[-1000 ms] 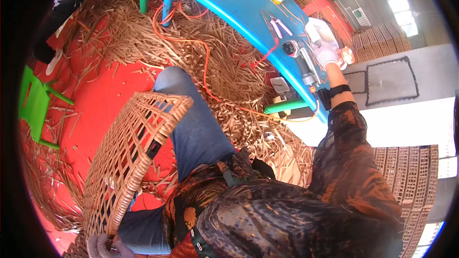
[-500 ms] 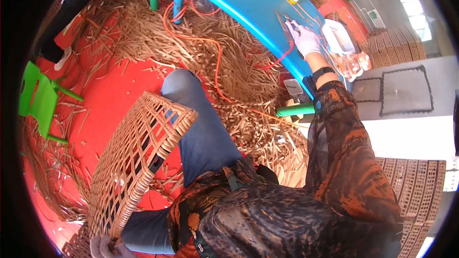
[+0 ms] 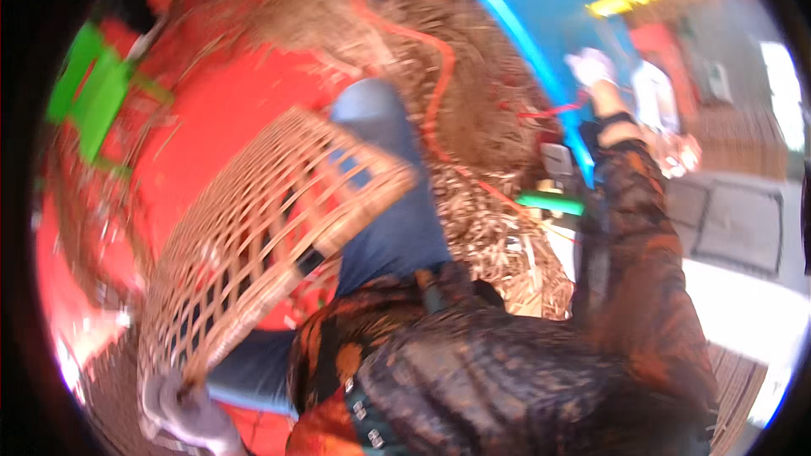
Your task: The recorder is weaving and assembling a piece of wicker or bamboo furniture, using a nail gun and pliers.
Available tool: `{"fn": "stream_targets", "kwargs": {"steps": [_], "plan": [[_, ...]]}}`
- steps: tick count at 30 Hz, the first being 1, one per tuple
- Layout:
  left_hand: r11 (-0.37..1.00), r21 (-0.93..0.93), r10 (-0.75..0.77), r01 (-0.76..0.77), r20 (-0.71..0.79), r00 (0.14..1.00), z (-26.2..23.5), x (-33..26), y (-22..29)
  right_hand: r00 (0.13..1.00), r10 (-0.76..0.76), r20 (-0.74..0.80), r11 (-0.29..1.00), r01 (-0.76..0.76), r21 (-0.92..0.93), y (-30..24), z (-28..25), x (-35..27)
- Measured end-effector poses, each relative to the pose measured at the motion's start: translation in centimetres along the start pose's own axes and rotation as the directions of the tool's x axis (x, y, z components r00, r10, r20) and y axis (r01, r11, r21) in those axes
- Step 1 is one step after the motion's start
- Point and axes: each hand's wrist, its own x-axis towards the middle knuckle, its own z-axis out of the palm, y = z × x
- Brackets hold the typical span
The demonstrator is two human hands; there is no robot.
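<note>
A tan woven wicker panel (image 3: 262,194) with open lattice and a thick wrapped edge leans slantwise across my thighs. My gloved left hand (image 3: 182,414) is closed round its lower corner at the bottom left. Out to the upper right, my right hand (image 3: 591,66), in a pale glove, reaches over the blue table (image 3: 524,21); motion smears its fingers, and whether it holds anything cannot be made out. A red cord (image 3: 553,110) runs just below that hand, across the table's edge.
A yellow bottle-like object (image 3: 625,2) and a white tray (image 3: 655,97) are on the table. An orange cable (image 3: 435,110) winds over heaped cane strips (image 3: 490,93) on the floor. At left is a green chair (image 3: 89,97) on the red floor covering (image 3: 228,131).
The whole view has shifted and blurred, moving most things to the right in the picture. My left hand keeps its hold on the wicker panel, and my right arm stays stretched over the table.
</note>
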Motion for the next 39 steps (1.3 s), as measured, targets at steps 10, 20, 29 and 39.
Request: {"fn": "stream_targets", "kwargs": {"steps": [10,20,29,39], "plan": [[0.963,-0.243,-0.113,0.12,0.04,0.993,-1.1,-0.8,2.0,0.995,-0.028,0.091,0.595,-0.056,0.802,-9.7,-12.5,3.3],[0.896,-0.442,0.035,-0.028,0.008,0.999,-0.5,-0.2,0.1,0.084,-0.995,0.059,0.096,0.964,0.248,-36.5,-32.6,-30.6],[0.891,-0.453,0.053,0.028,0.165,0.985,-1.2,-1.3,-0.5,-0.023,-0.99,0.14,0.011,0.973,0.233,-38.0,-32.9,-34.4],[0.856,-0.516,0.062,0.017,0.137,0.989,-0.9,-1.1,-0.5,-0.035,-0.99,0.134,-0.002,0.971,0.239,-39.1,-33.0,-33.6]]}}
